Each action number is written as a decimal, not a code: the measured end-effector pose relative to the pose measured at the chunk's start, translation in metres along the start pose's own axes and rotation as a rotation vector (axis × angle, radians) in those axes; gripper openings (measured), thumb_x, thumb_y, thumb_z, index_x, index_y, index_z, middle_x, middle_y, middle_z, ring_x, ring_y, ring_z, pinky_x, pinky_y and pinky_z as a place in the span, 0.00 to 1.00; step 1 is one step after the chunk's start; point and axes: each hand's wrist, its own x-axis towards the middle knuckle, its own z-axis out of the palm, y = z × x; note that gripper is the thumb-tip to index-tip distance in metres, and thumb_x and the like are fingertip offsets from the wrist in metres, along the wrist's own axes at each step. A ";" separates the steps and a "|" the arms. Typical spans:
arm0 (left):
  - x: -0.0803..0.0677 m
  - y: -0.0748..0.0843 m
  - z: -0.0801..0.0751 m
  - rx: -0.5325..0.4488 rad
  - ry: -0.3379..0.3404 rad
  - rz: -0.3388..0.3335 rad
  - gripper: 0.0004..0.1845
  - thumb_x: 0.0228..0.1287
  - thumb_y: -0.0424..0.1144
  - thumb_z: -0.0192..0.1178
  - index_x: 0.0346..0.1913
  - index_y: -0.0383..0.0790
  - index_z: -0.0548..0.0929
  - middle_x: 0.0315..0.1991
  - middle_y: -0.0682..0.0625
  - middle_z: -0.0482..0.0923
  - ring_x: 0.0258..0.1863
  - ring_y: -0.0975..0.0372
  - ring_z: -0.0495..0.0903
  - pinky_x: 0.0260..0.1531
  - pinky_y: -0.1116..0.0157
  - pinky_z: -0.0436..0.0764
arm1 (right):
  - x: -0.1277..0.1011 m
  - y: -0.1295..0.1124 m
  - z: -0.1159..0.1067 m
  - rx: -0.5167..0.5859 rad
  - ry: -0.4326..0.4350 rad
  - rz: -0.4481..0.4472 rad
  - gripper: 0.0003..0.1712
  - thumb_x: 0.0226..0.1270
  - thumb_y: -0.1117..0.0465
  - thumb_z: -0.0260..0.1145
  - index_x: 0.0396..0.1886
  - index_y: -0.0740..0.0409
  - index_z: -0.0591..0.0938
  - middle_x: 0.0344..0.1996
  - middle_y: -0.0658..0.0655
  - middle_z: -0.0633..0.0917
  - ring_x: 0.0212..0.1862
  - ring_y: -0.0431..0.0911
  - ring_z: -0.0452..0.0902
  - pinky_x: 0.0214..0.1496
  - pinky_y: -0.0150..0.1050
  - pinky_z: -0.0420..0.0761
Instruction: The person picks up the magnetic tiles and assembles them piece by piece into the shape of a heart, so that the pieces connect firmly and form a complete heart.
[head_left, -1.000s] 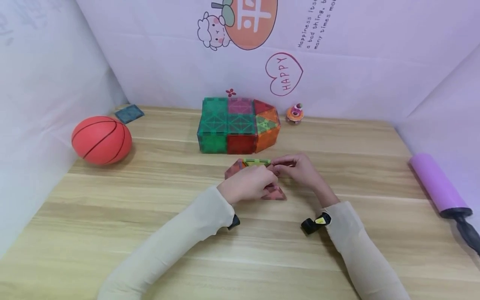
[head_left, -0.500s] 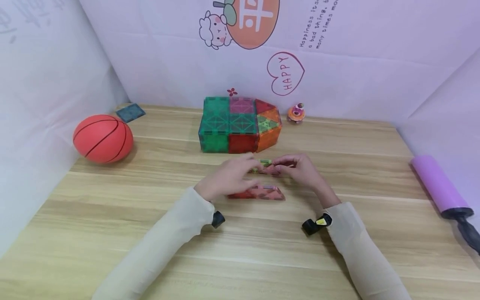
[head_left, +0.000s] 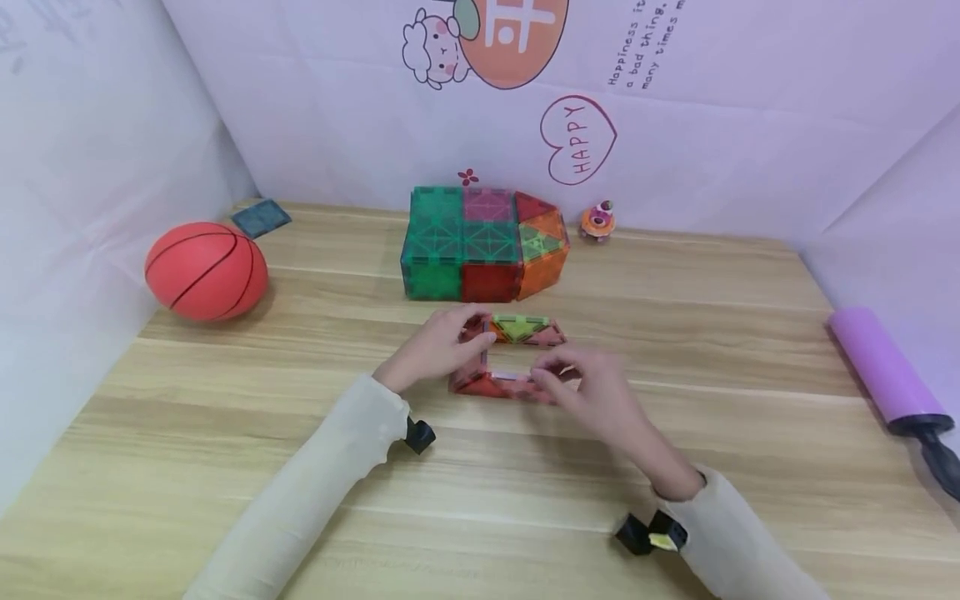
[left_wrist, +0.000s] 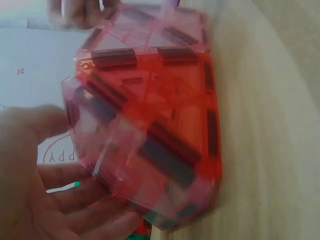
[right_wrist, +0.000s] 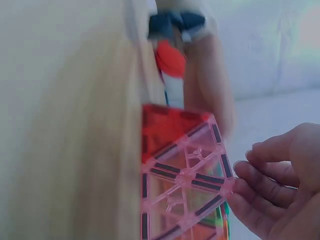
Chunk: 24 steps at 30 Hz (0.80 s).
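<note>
A small open-topped frame of translucent magnetic tiles stands on the wooden table, with a yellow-green triangle [head_left: 517, 328] in its far wall. Its near wall joins a red tile [left_wrist: 165, 90] and pink triangular tiles [right_wrist: 187, 172]. At the left end, my left hand [head_left: 435, 348] grips the pink end tile [left_wrist: 135, 160], thumb and fingers about its edge. My right hand [head_left: 596, 392] pinches the top edge of the near wall's pink part, hiding the wall's right end. In the right wrist view, the fingertips [right_wrist: 235, 185] meet the pink tile's corner.
Behind stands a larger magnetic-tile block [head_left: 461, 250] in green, red and orange. A small toy figure [head_left: 597, 221] sits to its right. A red ball [head_left: 206, 271] and a blue tile [head_left: 261, 217] lie at left. A purple pump [head_left: 885, 367] lies at right.
My left hand has moved from the near wall to the frame's left end. My right hand has let go of the far wall and come nearer, onto the near wall.
</note>
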 end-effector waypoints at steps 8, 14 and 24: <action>-0.006 -0.001 0.001 0.015 0.035 0.014 0.18 0.71 0.45 0.52 0.57 0.40 0.74 0.48 0.47 0.77 0.47 0.57 0.75 0.51 0.59 0.76 | -0.025 -0.021 0.013 -0.062 0.040 -0.120 0.06 0.55 0.71 0.70 0.33 0.59 0.84 0.31 0.50 0.84 0.31 0.38 0.78 0.31 0.32 0.78; -0.015 0.001 0.003 -0.010 0.065 0.013 0.15 0.72 0.44 0.51 0.54 0.39 0.74 0.43 0.48 0.76 0.43 0.58 0.74 0.47 0.60 0.76 | -0.031 -0.016 0.019 -0.006 -0.197 0.076 0.09 0.63 0.65 0.65 0.42 0.63 0.84 0.35 0.54 0.88 0.35 0.40 0.83 0.35 0.29 0.81; -0.051 0.016 0.013 0.014 0.115 -0.016 0.22 0.71 0.41 0.51 0.61 0.30 0.70 0.53 0.41 0.77 0.51 0.53 0.76 0.54 0.55 0.76 | -0.031 -0.004 0.009 -0.036 -0.134 0.161 0.13 0.65 0.62 0.64 0.47 0.61 0.79 0.35 0.53 0.85 0.38 0.42 0.82 0.38 0.36 0.82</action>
